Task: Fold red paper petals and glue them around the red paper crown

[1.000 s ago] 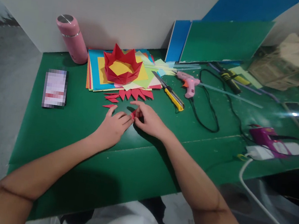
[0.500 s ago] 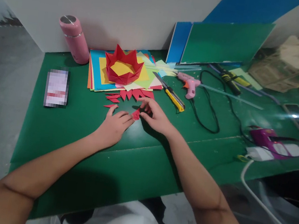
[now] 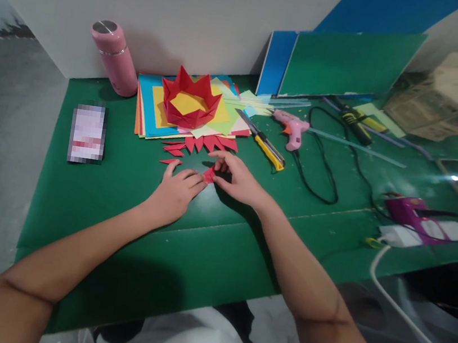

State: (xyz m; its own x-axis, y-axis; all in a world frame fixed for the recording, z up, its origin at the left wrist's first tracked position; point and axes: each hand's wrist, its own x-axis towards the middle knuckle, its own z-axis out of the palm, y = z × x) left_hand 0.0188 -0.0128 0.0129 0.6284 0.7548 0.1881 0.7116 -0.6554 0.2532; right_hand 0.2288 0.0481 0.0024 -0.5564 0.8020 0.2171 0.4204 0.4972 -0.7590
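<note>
Red paper piece: small, folded (image 3: pixel 208 175), on green desk (image 3: pixel 205 282), between the two hands, near the loose red pieces.
Left hand: palm down (image 3: pixel 177 192), fingers stretched out, fingertips at the piece's left edge; thumb apart from them, by a lone red sliver (image 3: pixel 169 161).
Right hand: curled (image 3: pixel 237 178), thumb tip at the piece's right side; cannot tell if thumb and fingers clamp it.
Loose red pieces: pointed, in a row (image 3: pixel 211 143), just in front of the paper stack.
Paper stack: mixed colours (image 3: pixel 146 109), toward the wall.
Red crown-like ring: spiky, upright (image 3: pixel 168 107), on the stack, yellow sheet showing inside.
Cutter: yellow and black (image 3: pixel 270 153), right of the stack.
Glue gun: pink (image 3: pixel 296 133), lying beyond the cutter, black cord looping right.
Flask: pink, standing (image 3: pixel 118 65), left of the stack.
Left-side phone-like item: pixelated (image 3: pixel 88 135), near left desk edge.
Far right: purple item (image 3: pixel 405 212) beside white plugs (image 3: pixel 401 235), blurry.
</note>
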